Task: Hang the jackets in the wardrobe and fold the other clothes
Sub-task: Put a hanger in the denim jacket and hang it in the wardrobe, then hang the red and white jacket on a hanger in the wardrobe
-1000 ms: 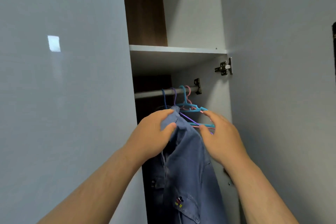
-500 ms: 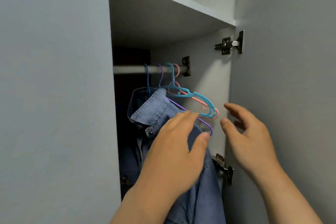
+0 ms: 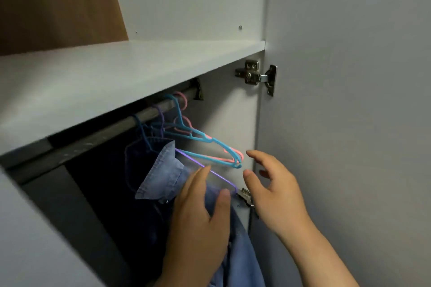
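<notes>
A blue denim jacket [image 3: 161, 177] hangs from the wardrobe rail [image 3: 149, 113] on a dark blue hanger, collar up. To its right hang empty purple [image 3: 219, 176], light blue [image 3: 203, 140] and pink [image 3: 235, 155] hangers. My left hand [image 3: 200, 212] hovers in front of the jacket's shoulder by the purple hanger, fingers apart, holding nothing. My right hand [image 3: 272, 184] is open beside the hanger tips, just right of them, near the wardrobe's side wall.
A white shelf [image 3: 130, 67] runs above the rail. The open wardrobe door [image 3: 349, 123] stands at the right on metal hinges [image 3: 256, 75], a lower hinge [image 3: 245, 197] close to my right hand. A closed door panel [image 3: 35, 228] fills the left.
Both hands let go of the jacket, which now hangs on the rail. The hands opened and drew back slightly. My head moved closer and tilted, so the shelf looks slanted.
</notes>
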A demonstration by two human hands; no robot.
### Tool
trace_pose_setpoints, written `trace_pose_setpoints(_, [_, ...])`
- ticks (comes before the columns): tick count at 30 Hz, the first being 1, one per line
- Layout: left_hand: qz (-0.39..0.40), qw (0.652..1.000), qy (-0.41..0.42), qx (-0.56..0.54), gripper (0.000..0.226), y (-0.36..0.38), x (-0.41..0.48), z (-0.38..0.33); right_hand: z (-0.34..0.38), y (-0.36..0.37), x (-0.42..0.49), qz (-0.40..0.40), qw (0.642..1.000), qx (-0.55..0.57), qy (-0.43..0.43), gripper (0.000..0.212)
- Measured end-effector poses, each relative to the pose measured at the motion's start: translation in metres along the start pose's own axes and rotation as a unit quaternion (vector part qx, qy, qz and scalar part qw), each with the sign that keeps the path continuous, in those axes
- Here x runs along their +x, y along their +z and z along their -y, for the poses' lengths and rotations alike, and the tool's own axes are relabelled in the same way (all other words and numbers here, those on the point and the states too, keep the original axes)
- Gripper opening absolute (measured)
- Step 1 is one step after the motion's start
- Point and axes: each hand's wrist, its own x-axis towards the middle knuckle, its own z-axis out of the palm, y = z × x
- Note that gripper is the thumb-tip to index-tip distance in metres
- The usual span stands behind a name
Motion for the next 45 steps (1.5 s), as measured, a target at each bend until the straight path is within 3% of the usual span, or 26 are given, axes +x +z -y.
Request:
trace_pose_setpoints(3, [0.027,0.999,0.007,0.021,0.056,-0.018,0.003,-0.028,0.029,-0.015,0.0,0.008,1.0,-0.027,0.006,0.036])
trace_pose_setpoints(13, [0.118,0.991,0.033,0.057,0.047,-0.055,-0.006,-0.062,0.09,-0.077,-0.032,0.03,0.992,-0.111,0.057,0.041])
trace_pose_setpoints(25, [0.199,0.966,0.138,0.093,0.05,-0.058,-0.021,-0.079,0.11,-0.123,-0.094,0.038,0.97,-0.217,0.107,0.042])
trace_pose_setpoints(31, [0.242,0.951,0.154,0.119,0.043,-0.071,-0.038,-0.079,0.143,-0.129,-0.132,-0.011,0.954,-0.266,0.138,0.043])
trace_pose_setpoints(45, [0.328,0.925,0.188,0.043,0.044,-0.095,-0.122,-0.108,0.246,-0.116,-0.293,-0.09,0.912,-0.326,0.231,0.044])
